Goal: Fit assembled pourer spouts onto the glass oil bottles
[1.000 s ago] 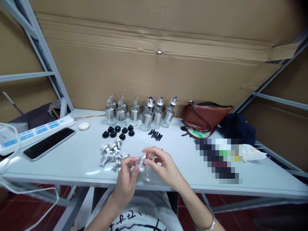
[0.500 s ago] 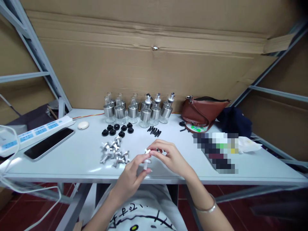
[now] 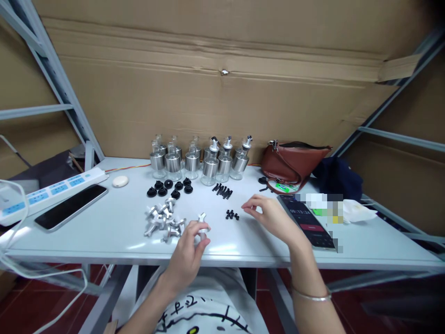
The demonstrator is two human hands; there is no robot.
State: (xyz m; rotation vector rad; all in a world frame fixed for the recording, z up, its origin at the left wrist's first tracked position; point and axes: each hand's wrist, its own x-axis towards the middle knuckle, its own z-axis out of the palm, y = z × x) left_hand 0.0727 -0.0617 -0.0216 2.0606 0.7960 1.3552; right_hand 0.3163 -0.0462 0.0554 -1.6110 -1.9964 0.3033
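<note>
My left hand (image 3: 187, 250) is closed in a pinch on a silver-white pourer spout (image 3: 202, 217), held upright over the table's front edge. Its forked top sticks up above the fingers. My right hand (image 3: 274, 217) hovers right of a small cluster of black caps (image 3: 232, 215), thumb and fingertips apart, nothing visible between them. Left of my left hand lies a pile of similar silver spouts (image 3: 163, 218). Behind that sit several black round stoppers (image 3: 162, 190). A group of short black sticks (image 3: 223, 190) lies farther back, in the middle.
Glass bottles with metal bands (image 3: 192, 161) line the back, some topped with spouts. A brown bag (image 3: 295, 160) stands back right. One phone (image 3: 309, 225) lies at right; another phone (image 3: 71, 207) and a power strip (image 3: 52, 192) lie at left, beside a white disc (image 3: 120, 181).
My right hand has left the spout and moved right, uncovering the small black caps. My left hand, still holding the spout, has shifted slightly left.
</note>
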